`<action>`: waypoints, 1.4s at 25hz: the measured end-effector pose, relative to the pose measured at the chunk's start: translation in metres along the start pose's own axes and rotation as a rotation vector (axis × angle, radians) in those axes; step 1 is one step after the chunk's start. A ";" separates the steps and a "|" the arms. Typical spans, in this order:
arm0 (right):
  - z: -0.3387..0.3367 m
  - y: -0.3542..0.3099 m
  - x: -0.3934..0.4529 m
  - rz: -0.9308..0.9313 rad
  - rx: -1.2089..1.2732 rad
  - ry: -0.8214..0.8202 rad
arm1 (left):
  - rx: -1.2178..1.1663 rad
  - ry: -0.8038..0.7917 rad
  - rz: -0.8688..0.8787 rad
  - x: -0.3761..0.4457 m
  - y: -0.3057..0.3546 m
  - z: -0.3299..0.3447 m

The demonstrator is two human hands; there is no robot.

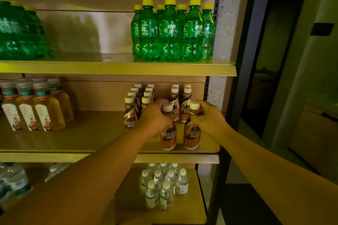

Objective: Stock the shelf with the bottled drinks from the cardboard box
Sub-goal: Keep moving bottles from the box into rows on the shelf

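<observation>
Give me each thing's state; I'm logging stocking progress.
Left hand: grips left coffee bottle, upright at the middle shelf front.
Right hand: grips right coffee bottle, upright beside it.
Coffee rows: upright, capped.
Green bottles: upright on the top shelf.
Water bottles: upright below.

Green bottles (22, 31) blurred, cut off left

A speckled grey wall (226, 29) stands right of the rack, with a dark doorway (270, 56) further right.
</observation>
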State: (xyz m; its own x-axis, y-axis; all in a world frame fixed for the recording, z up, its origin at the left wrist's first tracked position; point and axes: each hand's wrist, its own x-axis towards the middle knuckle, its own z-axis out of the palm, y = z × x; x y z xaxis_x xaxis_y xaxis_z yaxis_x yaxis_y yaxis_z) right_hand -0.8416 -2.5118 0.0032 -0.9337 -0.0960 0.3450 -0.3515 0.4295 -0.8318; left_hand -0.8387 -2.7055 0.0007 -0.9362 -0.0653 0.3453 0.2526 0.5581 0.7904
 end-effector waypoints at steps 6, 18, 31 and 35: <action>0.004 0.012 0.019 0.042 -0.031 -0.011 | -0.027 -0.054 0.007 0.023 -0.010 0.006; 0.012 0.044 0.015 0.130 -0.147 -0.031 | -0.145 -0.057 -0.050 0.009 -0.028 0.014; 0.051 0.090 0.006 0.284 -0.143 0.095 | -0.030 0.032 -0.261 -0.004 -0.054 0.060; 0.054 0.096 0.019 0.289 -0.146 0.119 | 0.004 0.036 -0.239 0.010 -0.059 0.069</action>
State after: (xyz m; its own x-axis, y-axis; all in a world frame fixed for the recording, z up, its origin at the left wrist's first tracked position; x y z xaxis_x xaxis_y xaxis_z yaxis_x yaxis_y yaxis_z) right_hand -0.8964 -2.5210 -0.0935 -0.9758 0.1497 0.1595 -0.0522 0.5485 -0.8346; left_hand -0.8800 -2.6820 -0.0777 -0.9599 -0.2256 0.1666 0.0239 0.5262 0.8500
